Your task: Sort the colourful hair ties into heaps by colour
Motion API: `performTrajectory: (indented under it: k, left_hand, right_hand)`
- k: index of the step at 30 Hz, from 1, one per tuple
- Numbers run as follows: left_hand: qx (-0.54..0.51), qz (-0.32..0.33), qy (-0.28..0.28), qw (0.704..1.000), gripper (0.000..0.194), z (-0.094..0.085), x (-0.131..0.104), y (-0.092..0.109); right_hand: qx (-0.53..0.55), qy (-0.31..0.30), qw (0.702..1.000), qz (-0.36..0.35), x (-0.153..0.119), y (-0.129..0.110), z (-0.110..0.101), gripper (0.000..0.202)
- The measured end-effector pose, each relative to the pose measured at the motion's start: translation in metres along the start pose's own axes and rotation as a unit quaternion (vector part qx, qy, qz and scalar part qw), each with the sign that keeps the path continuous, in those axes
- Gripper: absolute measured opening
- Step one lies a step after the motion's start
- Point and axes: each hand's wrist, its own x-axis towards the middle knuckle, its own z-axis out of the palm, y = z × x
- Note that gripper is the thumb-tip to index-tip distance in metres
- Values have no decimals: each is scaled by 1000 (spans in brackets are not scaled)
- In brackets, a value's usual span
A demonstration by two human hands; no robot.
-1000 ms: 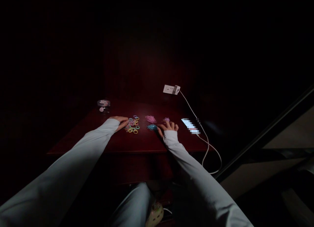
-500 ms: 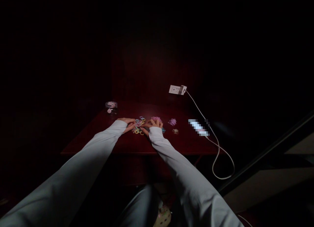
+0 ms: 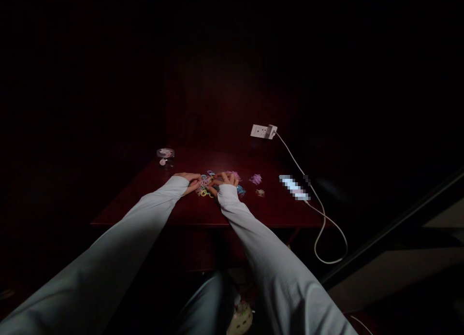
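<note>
Small coloured bands lie in a mixed pile on the dark red table. My left hand touches the pile's left side, fingers bent; whether it holds a band is too small to tell. At the right side of the pile is my right hand, its thumb and index finger over the bands and its other fingers apart. Beyond it lies a pink heap, and a blue heap sits beside its wrist. Farther right are a purple heap and a small beige heap.
A clear round container with pink pieces stands at the back left. On the right lies a lit, blurred-out phone, its white cable looping past the table edge and up to a wall socket.
My right hand has shifted slightly left over the mixed pile, and more of the blue heap shows. My left hand has barely moved.
</note>
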Motion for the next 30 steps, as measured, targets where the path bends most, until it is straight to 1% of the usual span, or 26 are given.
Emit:
performTrajectory:
  k: [5,9,14,17,19,21,22,24,26,28,30]
  left_hand:
    - [-10,15,27,999,25,3,2,-2]
    - [-16,29,39,999,27,9,4,-4]
    - [-20,32,31,999,28,11,4,-5]
    - [-23,35,31,999,29,11,3,-4]
    - [-28,38,35,998,30,10,3,-3]
    - [-31,40,33,998,31,9,3,-2]
    - [-32,42,31,998,31,9,3,-2]
    - [-31,46,24,998,31,8,5,-1]
    - [-26,47,22,998,29,8,6,-1]
    - [-21,43,22,999,28,8,7,-2]
    - [-18,40,21,999,27,8,7,-2]
  right_hand:
    - [46,17,999,23,-1,2,-3,17]
    - [63,33,996,51,-2,6,-6,16]
    - [54,64,991,104,-6,12,-4,20]
    - [28,82,990,112,-11,22,-10,25]
    - [-3,83,992,91,-15,38,-22,27]
    - [-39,83,993,74,-20,62,-42,26]
    - [-56,94,990,90,-24,77,-54,27]
    - [-87,126,976,158,-32,106,-77,30]
    - [-111,142,960,214,-42,131,-93,33]
    - [-123,131,953,244,-51,147,-101,34]
    - [-120,105,955,250,-58,154,-101,35]
